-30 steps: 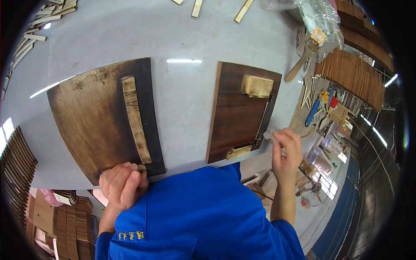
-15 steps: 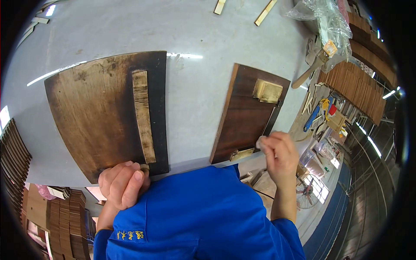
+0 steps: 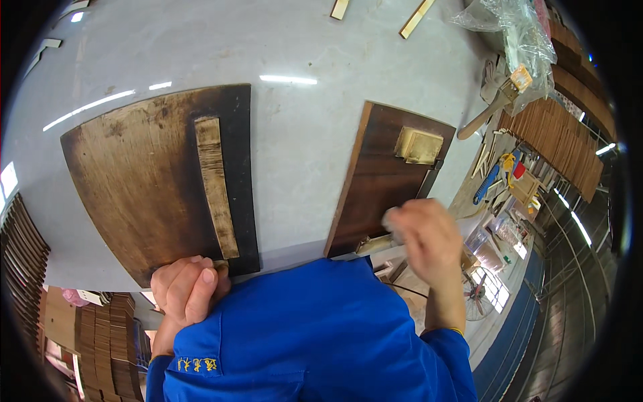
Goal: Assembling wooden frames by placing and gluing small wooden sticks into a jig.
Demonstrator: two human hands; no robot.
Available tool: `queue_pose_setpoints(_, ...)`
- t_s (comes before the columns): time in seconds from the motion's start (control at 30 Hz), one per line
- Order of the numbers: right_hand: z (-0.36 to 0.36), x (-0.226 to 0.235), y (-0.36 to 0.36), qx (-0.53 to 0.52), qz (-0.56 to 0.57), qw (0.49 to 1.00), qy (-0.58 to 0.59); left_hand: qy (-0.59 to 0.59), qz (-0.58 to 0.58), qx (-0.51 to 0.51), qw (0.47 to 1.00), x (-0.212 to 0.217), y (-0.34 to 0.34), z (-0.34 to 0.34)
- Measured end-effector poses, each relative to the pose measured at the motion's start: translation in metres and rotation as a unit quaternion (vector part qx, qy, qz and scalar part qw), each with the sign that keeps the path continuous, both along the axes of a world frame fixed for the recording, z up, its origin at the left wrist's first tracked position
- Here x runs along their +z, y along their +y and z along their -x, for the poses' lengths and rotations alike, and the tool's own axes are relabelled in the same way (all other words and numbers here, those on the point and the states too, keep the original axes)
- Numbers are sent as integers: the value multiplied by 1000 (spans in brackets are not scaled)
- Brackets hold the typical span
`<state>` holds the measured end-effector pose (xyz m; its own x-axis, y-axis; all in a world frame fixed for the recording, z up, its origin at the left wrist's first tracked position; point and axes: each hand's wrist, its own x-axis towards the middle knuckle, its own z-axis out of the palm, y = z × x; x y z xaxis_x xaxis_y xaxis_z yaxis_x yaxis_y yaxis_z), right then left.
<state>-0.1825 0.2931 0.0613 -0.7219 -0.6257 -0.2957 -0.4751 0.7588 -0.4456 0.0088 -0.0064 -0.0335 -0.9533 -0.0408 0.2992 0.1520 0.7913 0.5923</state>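
My left hand (image 3: 186,289) is closed at the near edge of a broad, scorched-looking wooden board (image 3: 137,181), beside a long pale strip (image 3: 216,184) lying on its dark right side. What its fingers grip is mostly hidden; a bit of wood shows by the thumb. Over the lower right corner of a smaller reddish-brown board (image 3: 375,181) is my right hand (image 3: 430,238), blurred, with a small pale grey wad (image 3: 392,221) pinched in its fingers. That board carries a yellowish block (image 3: 420,145) near its far end and another pale block (image 3: 375,244) at its near edge.
Both boards lie on a grey tabletop (image 3: 295,147). A wooden-handled brush (image 3: 492,110) and clear plastic wrap (image 3: 512,33) are at the far right. Wood strips (image 3: 416,19) lie at the back. Stacked brown slats (image 3: 556,144) and a fan (image 3: 477,295) stand beyond the right side.
My right hand has moved slightly left, further over the smaller board, with the pale wad in it. My left hand stays at the large board's near edge. The view has shifted a little.
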Motion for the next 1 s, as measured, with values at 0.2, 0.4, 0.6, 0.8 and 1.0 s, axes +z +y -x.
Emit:
queue_pose_setpoints(0.2, 1, 15, 16, 4, -101, 995, 6, 8, 11, 4, 1000, -1, 3, 2)
queue_pose_setpoints(0.4, -9, 5, 4, 18, -45, 995, -84, 9, 5, 22, 1000, -2, 5, 4)
queue_pose_setpoints(0.6, -4, -11, -12, 55, 66, 988, -127, 18, 3, 27, 999, -2, 7, 6)
queue_pose_setpoints(0.8, 7, -8, -1, 30, 86, 992, -85, 44, -5, 44, 998, -3, 11, 11)
queue_pose_setpoints(1.0, 10, 7, -17, 175, -15, 978, -112, 74, -12, 46, 996, -5, 11, 12)
